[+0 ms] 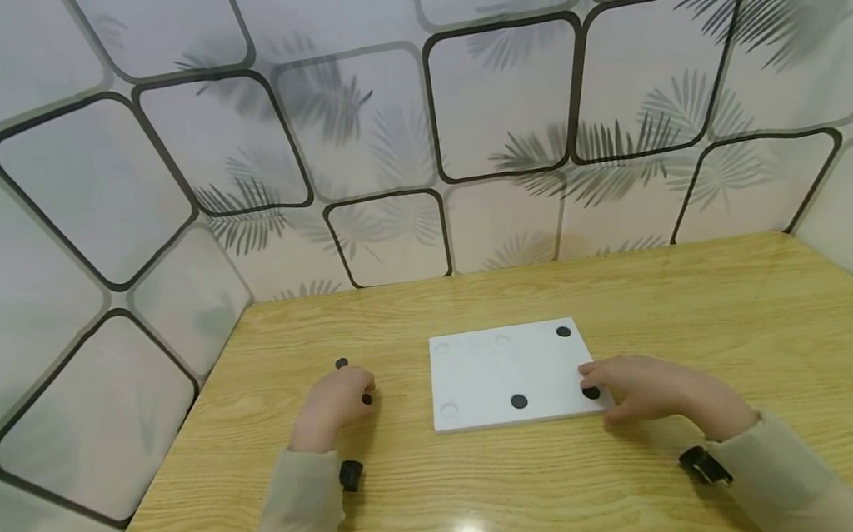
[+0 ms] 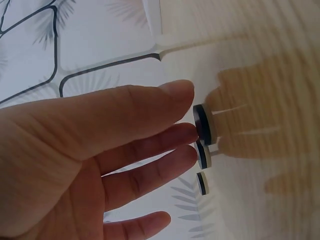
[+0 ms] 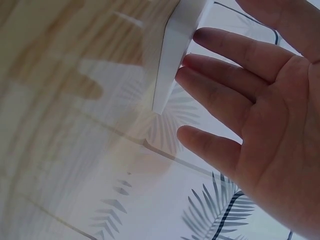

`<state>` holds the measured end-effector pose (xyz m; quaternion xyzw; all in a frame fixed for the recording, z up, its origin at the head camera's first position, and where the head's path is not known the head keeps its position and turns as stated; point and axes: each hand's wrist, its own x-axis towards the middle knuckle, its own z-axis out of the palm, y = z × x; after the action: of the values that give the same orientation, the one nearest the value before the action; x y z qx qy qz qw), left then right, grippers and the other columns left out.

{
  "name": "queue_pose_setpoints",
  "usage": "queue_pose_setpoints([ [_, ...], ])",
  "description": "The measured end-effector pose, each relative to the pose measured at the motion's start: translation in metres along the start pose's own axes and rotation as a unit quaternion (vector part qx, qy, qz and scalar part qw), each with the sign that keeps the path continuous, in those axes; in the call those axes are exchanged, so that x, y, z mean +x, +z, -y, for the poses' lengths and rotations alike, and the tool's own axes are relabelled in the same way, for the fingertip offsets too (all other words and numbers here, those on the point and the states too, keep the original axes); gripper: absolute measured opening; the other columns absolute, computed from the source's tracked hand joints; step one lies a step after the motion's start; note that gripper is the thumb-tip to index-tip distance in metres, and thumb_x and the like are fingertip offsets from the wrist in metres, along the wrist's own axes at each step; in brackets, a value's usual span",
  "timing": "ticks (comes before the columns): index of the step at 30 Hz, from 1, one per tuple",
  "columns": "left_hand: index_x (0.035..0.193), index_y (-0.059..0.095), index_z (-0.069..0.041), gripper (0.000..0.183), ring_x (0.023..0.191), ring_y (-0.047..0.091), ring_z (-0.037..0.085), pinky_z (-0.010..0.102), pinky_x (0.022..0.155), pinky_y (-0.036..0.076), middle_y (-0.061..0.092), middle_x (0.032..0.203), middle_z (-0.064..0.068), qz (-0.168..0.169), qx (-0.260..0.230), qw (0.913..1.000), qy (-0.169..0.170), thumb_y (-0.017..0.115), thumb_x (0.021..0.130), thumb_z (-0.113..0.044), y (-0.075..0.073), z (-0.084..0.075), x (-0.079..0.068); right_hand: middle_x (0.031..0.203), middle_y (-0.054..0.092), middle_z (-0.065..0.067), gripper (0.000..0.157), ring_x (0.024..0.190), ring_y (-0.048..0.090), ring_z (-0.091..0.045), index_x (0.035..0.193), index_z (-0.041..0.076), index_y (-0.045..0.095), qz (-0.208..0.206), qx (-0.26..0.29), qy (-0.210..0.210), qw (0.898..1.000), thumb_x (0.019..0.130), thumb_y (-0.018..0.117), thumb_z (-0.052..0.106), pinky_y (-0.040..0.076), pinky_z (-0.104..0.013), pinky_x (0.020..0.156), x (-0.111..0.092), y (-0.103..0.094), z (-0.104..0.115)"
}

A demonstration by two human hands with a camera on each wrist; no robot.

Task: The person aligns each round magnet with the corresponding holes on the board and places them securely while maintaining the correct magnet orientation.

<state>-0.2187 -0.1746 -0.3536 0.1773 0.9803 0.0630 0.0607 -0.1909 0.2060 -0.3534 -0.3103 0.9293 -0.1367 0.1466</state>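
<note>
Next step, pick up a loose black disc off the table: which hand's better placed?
Left hand, probably: it is right by the loose black discs, while the right hand is at the right edge of the white board.

the right hand (image 3: 270, 110) has its fingers extended, three tips at the edge of a white board (image 3: 175, 55), the lowest finger apart; table (image 3: 45, 55) left, leaf-patterned wall (image 3: 205, 212) below.

Left hand (image 1: 330, 400), thumb (image 2: 135, 110) extended; right hand (image 1: 642, 384), fingers (image 3: 215, 97) spread (forearms (image 1: 291, 506) well apart).
</note>
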Motion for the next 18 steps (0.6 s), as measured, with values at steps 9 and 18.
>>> queue_pose_setpoints([
  [9, 0.081, 0.061, -0.008, 0.008, 0.069, 0.050, 0.016, 0.034, 0.062, 0.043, 0.059, 0.084, 0.004, 0.001, 0.001, 0.9998, -0.019, 0.067, 0.075, -0.008, 0.0027, 0.0050, 0.0025, 0.121, 0.048, -0.024, 0.040, 0.110, 0.045, -0.038, 0.106, -0.004, 0.059, -0.004, 0.002, -0.007, 1.000, 0.072, 0.070, 0.012, 0.035, -0.049, 0.091, -0.0010, -0.0003, 0.0001],
  [18, 0.070, 0.054, -0.010, 0.016, 0.059, 0.042, 0.014, 0.028, 0.053, 0.036, 0.048, 0.069, -0.001, 0.009, -0.004, 0.9995, -0.032, 0.068, 0.076, -0.010, 0.0038, 0.0082, 0.0022, 0.122, 0.047, -0.023, 0.041, 0.111, 0.045, -0.038, 0.107, -0.004, 0.059, -0.003, -0.002, -0.003, 1.000, 0.072, 0.070, 0.013, 0.034, -0.049, 0.091, -0.0017, -0.0003, 0.0005],
])
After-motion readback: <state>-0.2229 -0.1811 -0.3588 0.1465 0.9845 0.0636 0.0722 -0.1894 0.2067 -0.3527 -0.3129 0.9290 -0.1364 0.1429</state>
